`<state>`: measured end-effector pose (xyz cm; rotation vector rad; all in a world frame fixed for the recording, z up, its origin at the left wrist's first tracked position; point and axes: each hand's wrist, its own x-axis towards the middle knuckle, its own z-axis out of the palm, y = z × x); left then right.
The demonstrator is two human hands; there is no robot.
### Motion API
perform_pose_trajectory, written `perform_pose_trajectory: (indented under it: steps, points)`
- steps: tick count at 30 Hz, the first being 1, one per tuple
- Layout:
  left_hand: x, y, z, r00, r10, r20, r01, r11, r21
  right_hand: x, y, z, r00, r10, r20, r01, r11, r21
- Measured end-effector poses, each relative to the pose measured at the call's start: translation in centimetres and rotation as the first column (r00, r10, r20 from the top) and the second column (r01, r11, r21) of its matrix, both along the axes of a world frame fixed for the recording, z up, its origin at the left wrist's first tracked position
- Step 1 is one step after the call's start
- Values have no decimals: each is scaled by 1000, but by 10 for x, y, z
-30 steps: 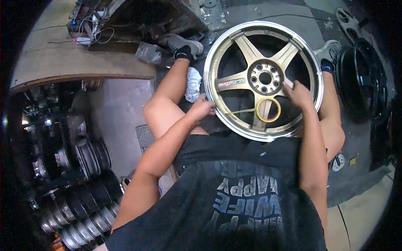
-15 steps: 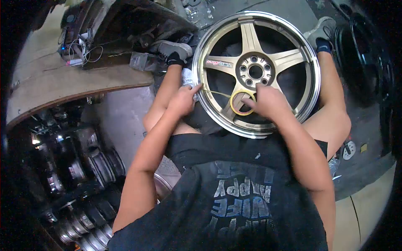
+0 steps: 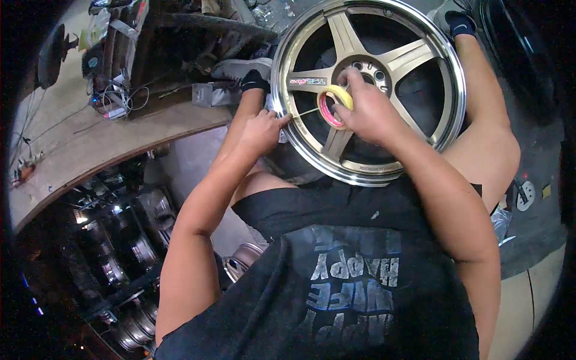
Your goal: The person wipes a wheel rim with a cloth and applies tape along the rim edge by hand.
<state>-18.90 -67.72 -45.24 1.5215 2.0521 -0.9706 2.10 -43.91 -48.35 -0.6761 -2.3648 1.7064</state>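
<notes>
A bronze five-spoke wheel (image 3: 414, 57) with a polished lip lies tilted between my legs. In my right hand (image 3: 369, 114) is a roll of yellow masking tape (image 3: 341, 95) with a pink inner core, held above the spokes near the hub. A thin strip of tape (image 3: 307, 112) runs taut from the roll to the wheel's left edge. There my left hand (image 3: 263, 131), its fingers bent, grips the edge of the rim and presses the strip's end against it with a digit. A red and white sticker marks the left spoke.
On the left, a curved wooden surface (image 3: 162, 131) carries a white device with tangled cables (image 3: 117, 108). Below it, several wheels (image 3: 141, 249) sit on a dark rack. Dark round objects stand at upper right, and a white disc (image 3: 525, 197) lies on the floor at right.
My right hand has moved up and left with the tape roll, which has turned to show its pink core. The strip has shortened and slants upward; my left hand stays at the rim.
</notes>
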Motion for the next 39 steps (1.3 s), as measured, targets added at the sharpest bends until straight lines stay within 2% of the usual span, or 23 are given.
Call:
perform_pose_trajectory:
  steps: [2, 3, 4, 6, 7, 9, 12, 14, 16, 19, 25, 35, 39]
  points:
    - [-1, 0, 2, 999, -33, 3, 33, 999, 19, 4, 6, 9, 993, 81, 84, -82, 997, 6]
    - [-2, -2, 0, 999, -36, 4, 36, 999, 18, 12, 18, 22, 884, 400, 243, -414, 910, 6]
    - [-2, -4, -3, 1000, -11, 18, 10, 999, 44, 22, 28, 35, 649, 655, 386, -695, 717, -48]
    - [-2, -5, -4, 999, 16, 32, -18, 997, 68, 46, 27, 39, 457, 799, 391, -803, 560, -205]
    - [0, -4, -6, 998, 54, 27, -56, 997, 52, 55, 26, 36, 455, 800, 390, -804, 558, -206]
    - [9, -1, -5, 995, 97, 22, -98, 995, 33, 65, 24, 32, 568, 736, 369, -737, 654, -168]
    - [35, -14, -4, 995, 98, 28, -99, 995, 28, 58, 30, 39, 591, 736, 330, -738, 659, -145]
    - [50, -30, -7, 993, 105, 61, -112, 988, 107, 51, 31, 45, 595, 730, 337, -733, 665, -144]
    - [63, -38, -11, 995, 91, 26, -93, 990, 107, 45, 31, 45, 600, 720, 348, -728, 672, -137]
    - [77, -38, -7, 983, 183, 20, -184, 973, 140, 42, 29, 44, 555, 739, 382, -759, 638, -131]
    - [79, -46, -17, 984, 177, 5, -174, 961, 216, 48, 27, 41, 617, 702, 356, -722, 684, -98]
    - [79, -46, -17, 986, 169, -8, -163, 959, 230, 48, 26, 40, 626, 683, 375, -704, 702, -103]
    - [71, -40, -15, 985, 172, -10, -168, 973, 159, 48, 24, 40, 601, 699, 389, -721, 683, -113]
